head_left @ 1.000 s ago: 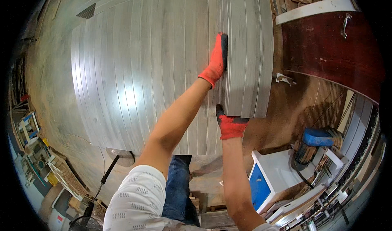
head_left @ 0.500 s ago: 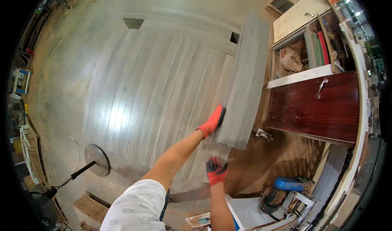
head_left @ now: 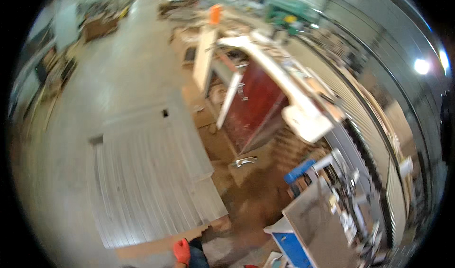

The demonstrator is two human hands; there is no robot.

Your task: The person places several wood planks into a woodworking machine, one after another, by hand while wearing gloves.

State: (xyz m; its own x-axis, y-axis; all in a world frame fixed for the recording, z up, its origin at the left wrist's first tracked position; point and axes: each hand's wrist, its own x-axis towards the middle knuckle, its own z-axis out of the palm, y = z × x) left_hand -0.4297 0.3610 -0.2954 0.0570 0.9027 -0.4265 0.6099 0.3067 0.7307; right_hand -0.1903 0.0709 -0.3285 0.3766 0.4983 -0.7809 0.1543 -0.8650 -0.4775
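Low at the bottom edge, my left hand (head_left: 181, 251) is in a red-orange glove, next to my dark-clothed leg. It is just short of the near edge of a wide layer of grey wood-look planks (head_left: 137, 187) laid side by side on the floor, and seems apart from them. Its fingers are blurred, with no held thing showing. Only a red sliver of my right hand (head_left: 251, 266) shows at the lower rim; its fingers are hidden. A stack of the same planks (head_left: 185, 140) lies along the layer's right side.
A bench with a dark red cabinet door (head_left: 256, 107) and a white top edge stands to the right. Nearer are a blue tool (head_left: 299, 171) and a cluttered worktable (head_left: 317, 225). Brown dust covers the floor (head_left: 251, 192) between. A small dark opening (head_left: 165, 113) shows at the layer's far end.
My view has swung up and to the right, showing more of the hall. My left hand has come off the plank stack and back toward me; my right hand has nearly left the picture.
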